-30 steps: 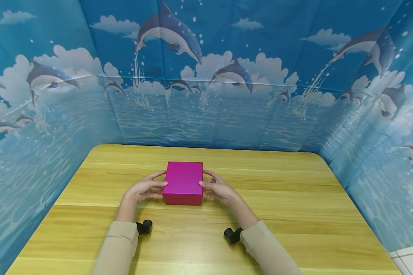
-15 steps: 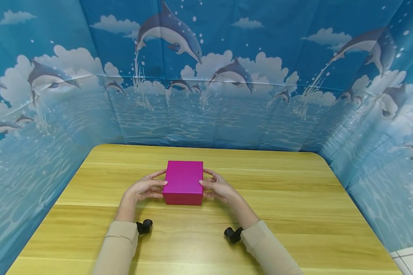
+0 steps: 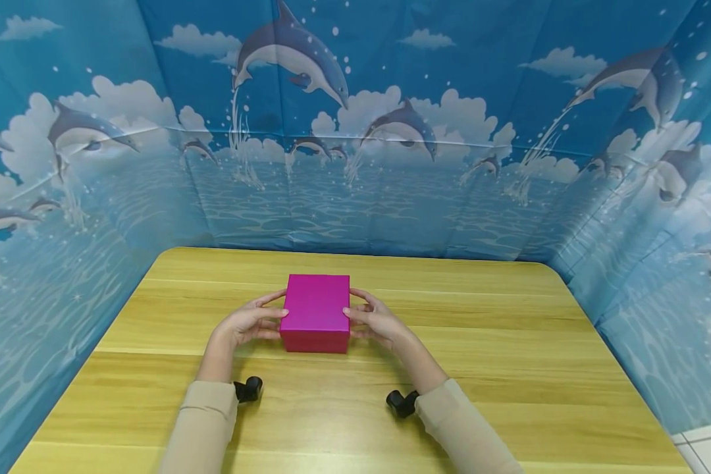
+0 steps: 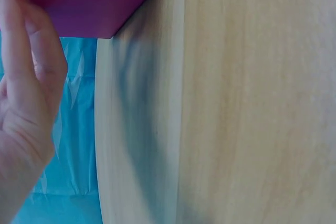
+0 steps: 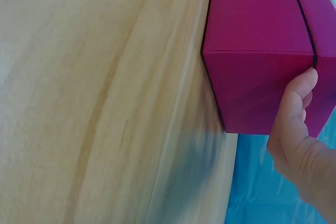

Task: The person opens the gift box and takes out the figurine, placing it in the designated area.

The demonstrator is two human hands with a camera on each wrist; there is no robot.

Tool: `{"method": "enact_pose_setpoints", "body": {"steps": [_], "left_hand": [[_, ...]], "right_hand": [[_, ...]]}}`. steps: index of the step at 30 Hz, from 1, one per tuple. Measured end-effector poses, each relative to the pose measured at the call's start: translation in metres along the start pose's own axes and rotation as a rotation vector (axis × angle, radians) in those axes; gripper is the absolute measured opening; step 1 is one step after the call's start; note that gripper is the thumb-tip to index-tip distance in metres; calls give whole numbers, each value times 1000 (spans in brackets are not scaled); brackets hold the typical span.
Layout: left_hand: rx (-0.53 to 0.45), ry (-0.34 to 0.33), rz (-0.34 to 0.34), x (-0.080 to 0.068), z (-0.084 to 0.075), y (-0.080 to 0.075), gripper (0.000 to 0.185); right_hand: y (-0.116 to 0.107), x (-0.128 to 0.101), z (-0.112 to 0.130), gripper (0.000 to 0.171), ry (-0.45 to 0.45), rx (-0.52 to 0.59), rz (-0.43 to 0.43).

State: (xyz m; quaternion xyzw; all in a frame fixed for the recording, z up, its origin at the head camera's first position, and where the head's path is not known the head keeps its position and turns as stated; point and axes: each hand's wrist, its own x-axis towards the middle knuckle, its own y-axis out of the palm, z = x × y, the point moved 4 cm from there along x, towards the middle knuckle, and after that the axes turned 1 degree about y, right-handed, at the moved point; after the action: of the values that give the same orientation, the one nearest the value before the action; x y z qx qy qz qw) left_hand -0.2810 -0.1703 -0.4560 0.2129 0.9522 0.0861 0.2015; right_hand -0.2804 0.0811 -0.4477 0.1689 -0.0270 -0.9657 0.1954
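The wooden tabletop (image 3: 509, 342) fills the lower half of the head view, and at its centre the magenta box (image 3: 315, 313), a plain lidded cuboid, has risen a touch in the frame since a second ago. The left hand (image 3: 245, 326) and right hand (image 3: 380, 322) clamp its opposite sides, thumbs on the lid edge. Both wrist views crop the box, showing only corners and the lid seam.

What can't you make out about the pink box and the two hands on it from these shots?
- Inside of the pink box: hidden in every view by its own walls.
- Left hand: the left wrist view is cut off by the frame edge, showing only a thumb and part of the palm.
- Right hand: in the right wrist view its fingers are hidden behind the box.
- The box's far side: hidden from the head view.
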Motion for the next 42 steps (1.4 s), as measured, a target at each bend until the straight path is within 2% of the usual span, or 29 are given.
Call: {"method": "enact_pose_setpoints", "body": {"steps": [10, 28, 35, 42], "left_hand": [[17, 10, -16, 1, -4, 0, 72], [96, 42, -51, -3, -17, 8, 72], [117, 86, -44, -6, -22, 15, 74], [116, 139, -49, -9, -27, 21, 72]], "right_hand": [[-1, -2, 4, 62, -5, 15, 0], [-2, -9, 17, 66, -113, 32, -9], [-1, -13, 21, 65, -179, 29, -41], [2, -16, 27, 62, -219, 101, -83]]}}
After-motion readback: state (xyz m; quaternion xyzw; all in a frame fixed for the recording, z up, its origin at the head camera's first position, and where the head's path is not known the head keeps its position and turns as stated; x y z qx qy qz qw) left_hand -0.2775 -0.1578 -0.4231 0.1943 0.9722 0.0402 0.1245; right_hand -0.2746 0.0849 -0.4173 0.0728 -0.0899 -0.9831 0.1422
